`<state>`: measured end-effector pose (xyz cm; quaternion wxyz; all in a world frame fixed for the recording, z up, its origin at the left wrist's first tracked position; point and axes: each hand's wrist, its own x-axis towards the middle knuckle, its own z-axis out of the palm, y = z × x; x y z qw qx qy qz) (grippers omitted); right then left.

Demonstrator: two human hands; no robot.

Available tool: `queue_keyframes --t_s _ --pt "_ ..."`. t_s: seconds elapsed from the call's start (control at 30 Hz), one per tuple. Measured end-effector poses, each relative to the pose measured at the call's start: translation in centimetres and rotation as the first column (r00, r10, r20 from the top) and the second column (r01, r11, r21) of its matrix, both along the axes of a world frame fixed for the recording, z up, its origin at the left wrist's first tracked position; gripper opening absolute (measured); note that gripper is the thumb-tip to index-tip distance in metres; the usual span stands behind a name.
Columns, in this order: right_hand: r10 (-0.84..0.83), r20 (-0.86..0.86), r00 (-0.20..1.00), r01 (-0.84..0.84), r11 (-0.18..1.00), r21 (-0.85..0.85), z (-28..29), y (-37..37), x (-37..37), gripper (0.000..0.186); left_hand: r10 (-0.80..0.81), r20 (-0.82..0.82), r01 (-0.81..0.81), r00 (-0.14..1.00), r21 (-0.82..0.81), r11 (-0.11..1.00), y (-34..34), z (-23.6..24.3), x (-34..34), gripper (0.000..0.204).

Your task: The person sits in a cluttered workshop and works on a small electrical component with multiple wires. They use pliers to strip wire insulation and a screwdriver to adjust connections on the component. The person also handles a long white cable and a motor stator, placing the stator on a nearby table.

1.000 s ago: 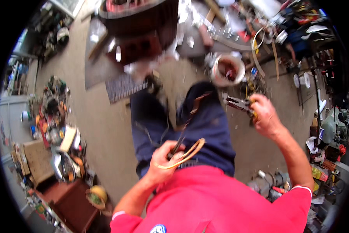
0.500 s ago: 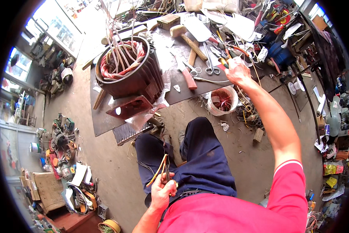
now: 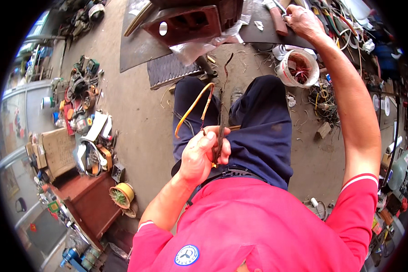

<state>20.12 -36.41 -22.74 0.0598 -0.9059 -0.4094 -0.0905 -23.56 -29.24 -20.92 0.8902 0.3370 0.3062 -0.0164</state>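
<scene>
My left hand (image 3: 204, 152) is closed in front of my waist, above my lap. It grips a bundle of wire ends: a bent length of yellow sleeving (image 3: 192, 110) loops out of the top, and a dark, twisted strand (image 3: 221, 109) stands beside it. My right hand (image 3: 305, 21) reaches out to the workbench (image 3: 263, 38), its fingers curled onto the handle end of a pair of scissors (image 3: 280, 7). The hand partly covers them. Just left of those fingers lies a tool with a reddish handle (image 3: 278, 19).
A heavy finned motor housing (image 3: 190, 25) stands on the bench over clear plastic film (image 3: 204, 47). Below my right forearm is a white bucket (image 3: 298, 68) with red wire scraps. Tangled wire (image 3: 324, 102) lies on the floor. Pliers and cables (image 3: 335, 20) crowd the bench's right side.
My right hand has gone from the pliers leftward along the bench to the scissors. My left hand has risen with the wire bundle. The view has tilted down toward my body.
</scene>
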Motion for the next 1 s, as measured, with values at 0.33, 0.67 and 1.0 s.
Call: queue_keyframes --t_s 0.33,0.67,1.0 --pt "0.104 -0.601 0.792 -0.271 0.943 -0.194 4.9 -2.4 5.4 0.015 -0.051 0.045 0.053 0.998 -0.039 0.998 0.0 -1.2 2.4 0.041" --pt "0.117 -0.972 0.203 0.271 0.947 0.171 4.1 -19.3 -16.1 0.031 -0.221 -0.088 0.234 0.971 0.203 0.951 -3.0 -2.1 6.4 0.036" --pt "0.048 -0.982 0.185 0.204 0.975 0.086 3.3 -27.9 -27.2 0.066 -0.425 -0.099 0.411 0.900 0.516 0.751 -9.0 -2.3 12.4 0.030"
